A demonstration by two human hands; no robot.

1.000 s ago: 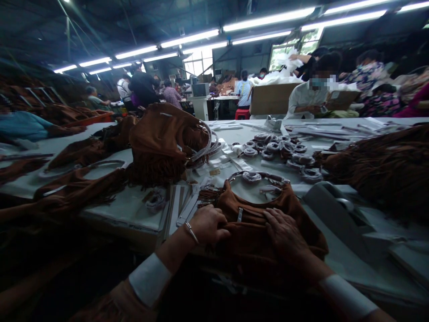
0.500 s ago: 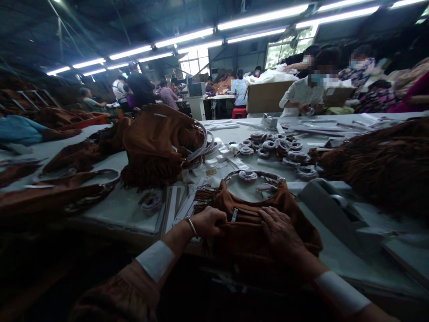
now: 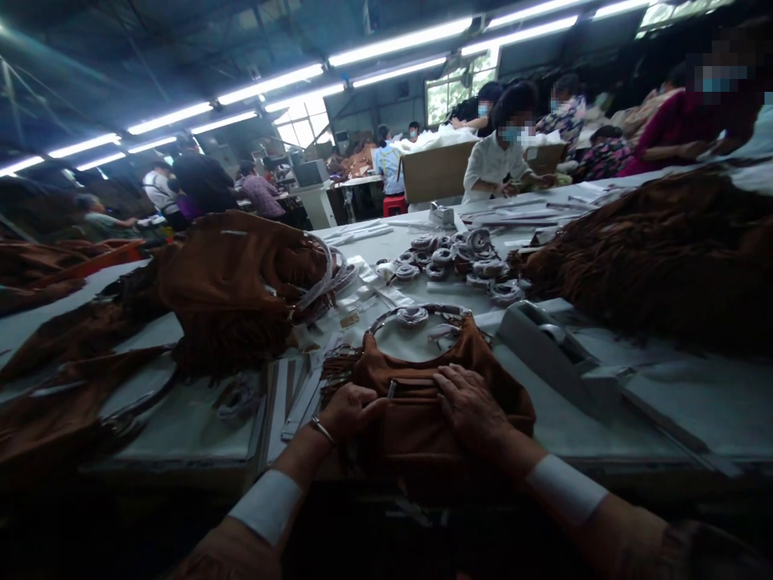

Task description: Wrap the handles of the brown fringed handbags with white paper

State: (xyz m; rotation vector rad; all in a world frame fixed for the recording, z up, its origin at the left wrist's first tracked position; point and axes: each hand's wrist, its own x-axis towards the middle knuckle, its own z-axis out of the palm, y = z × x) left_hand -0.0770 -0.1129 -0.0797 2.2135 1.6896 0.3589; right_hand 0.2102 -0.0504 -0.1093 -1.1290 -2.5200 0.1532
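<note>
A brown suede-like handbag [image 3: 416,431] lies at the table's near edge. Its curved handle, wrapped in clear plastic, points away from me. My left hand [image 3: 350,411] is closed at the left end of the bag's zip, pinching the bag's edge there. Right beside my thumb is a silvery zip pull [image 3: 392,389]. My right hand [image 3: 474,411] rests flat on the bag's front, fingers stretched across the zip opening. On the table inside the handle's loop is a plastic-wrapped coiled strap [image 3: 413,316].
Another brown bag [image 3: 223,266] stands left, beyond flat white strips [image 3: 287,395]. A grey tape dispenser [image 3: 543,346] is to the right, before a heap of brown fringed pieces [image 3: 658,258]. Several coiled straps [image 3: 444,256] lie farther back. A co-worker in white [image 3: 492,165] works across the table.
My view has turned right, so the scene sits farther left and a person in magenta shows more. My left hand stays closed at the zip's end; my right hand stays flat on the bag.
</note>
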